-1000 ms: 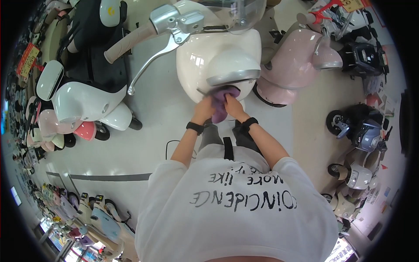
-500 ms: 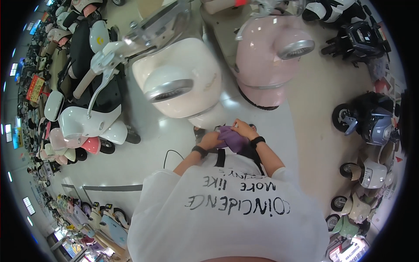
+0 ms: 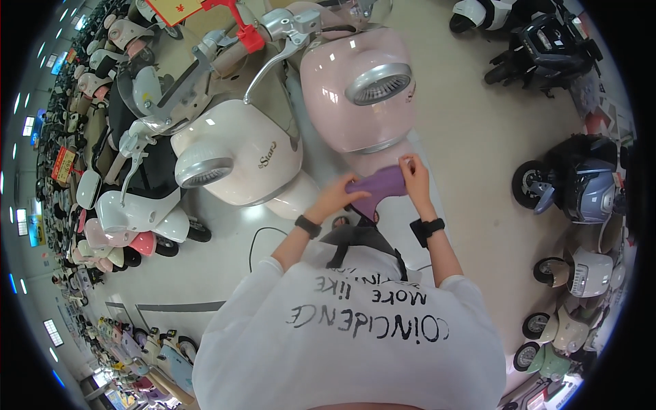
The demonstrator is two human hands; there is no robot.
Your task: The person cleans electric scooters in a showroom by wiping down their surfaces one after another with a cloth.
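A purple cloth point(image 3: 381, 184) is stretched between my two hands, in front of my waist. My left hand point(image 3: 333, 198) grips its left end, with the fingers slightly blurred. At the cloth's upper right corner, my right hand point(image 3: 414, 176) pinches the edge. The middle of the cloth sags into a loose point below. Just beyond my hands stands a pink scooter point(image 3: 359, 89) with a silver-rimmed headlight. To its left is a cream scooter point(image 3: 239, 150), its front turned towards me. Neither scooter is touched by my hands.
A white scooter point(image 3: 140, 215) stands on the left among crowded rows of scooters. Along the right side are a grey-blue scooter point(image 3: 581, 181), a black one point(image 3: 550, 51) and several pale ones. A thin black cable point(image 3: 253, 249) curves over the floor at my left.
The bunched purple cloth has been spread out between my hands. My hands have moved apart and forward. The view has shifted, so the pink scooter now lies straight ahead.
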